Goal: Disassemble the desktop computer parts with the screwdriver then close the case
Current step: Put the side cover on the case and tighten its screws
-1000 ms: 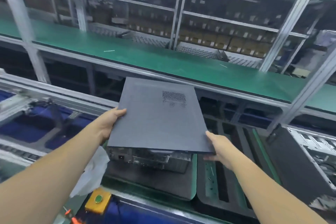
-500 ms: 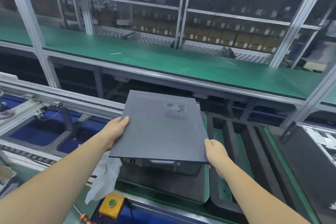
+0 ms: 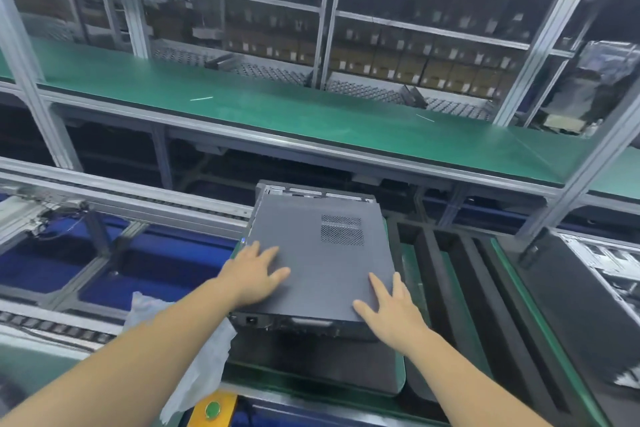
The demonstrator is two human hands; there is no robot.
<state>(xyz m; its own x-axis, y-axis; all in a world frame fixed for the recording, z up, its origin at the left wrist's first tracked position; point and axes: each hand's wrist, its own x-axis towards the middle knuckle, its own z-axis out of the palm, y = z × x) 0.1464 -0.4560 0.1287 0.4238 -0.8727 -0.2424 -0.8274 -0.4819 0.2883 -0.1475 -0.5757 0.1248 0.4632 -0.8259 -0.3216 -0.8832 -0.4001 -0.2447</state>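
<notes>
One grey side panel (image 3: 318, 253) lies flat on top of one computer case (image 3: 304, 324), which sits on a dark pallet (image 3: 311, 371) at the near edge of the conveyor. The panel does not sit flush: at the far edge a strip of the case's metal frame shows past it. Two mesh vent patches, one above the other, mark the panel toward its far right corner.

Two hands press on the panel with fingers straight and spread, gripping nothing. The left hand (image 3: 254, 276) lies on the near left part, its palm over the left edge. The right hand (image 3: 391, 308) lies on the near right corner, its thumb pointing inward along the near edge.

The case's rear face points toward the camera, with one power socket (image 3: 251, 320) at its left end.

One crumpled white plastic bag (image 3: 194, 360) hangs just left of the pallet, partly behind the left forearm. One yellow box with a green button (image 3: 212, 409) sits at the bottom edge. A second case (image 3: 602, 281), open, lies at the right edge. One long green shelf (image 3: 277, 107) runs across above.
</notes>
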